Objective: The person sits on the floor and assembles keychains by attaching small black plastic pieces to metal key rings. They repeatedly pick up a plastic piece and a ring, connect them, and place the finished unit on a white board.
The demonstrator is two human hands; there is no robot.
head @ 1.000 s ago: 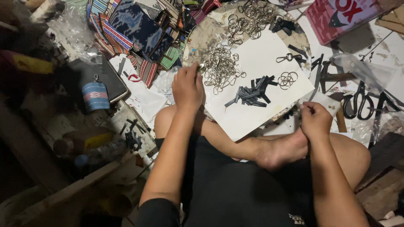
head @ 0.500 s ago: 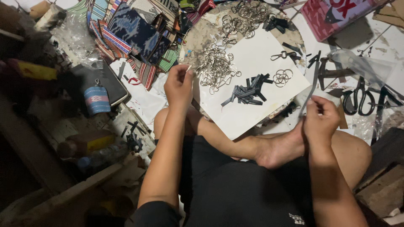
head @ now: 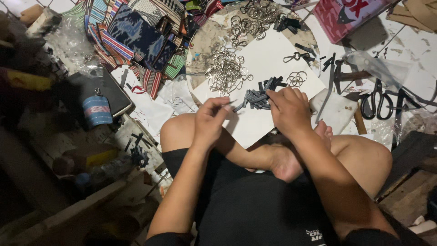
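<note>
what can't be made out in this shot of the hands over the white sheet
All in the head view:
- Left hand: something thin is pinched at its fingertips, too small to identify.
- Right hand: covers part of the pile of dark strips, so any grip on one is hidden.
- Red box: cut off by the top edge.
- Scissors: partly under clear plastic.
- Left floor area: too dark to make out.

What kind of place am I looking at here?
Likely a home craft workspace on the floor: a pile of metal key rings, stacked woven fabric pouches and scissors surround the seated person's white work sheet.
</note>
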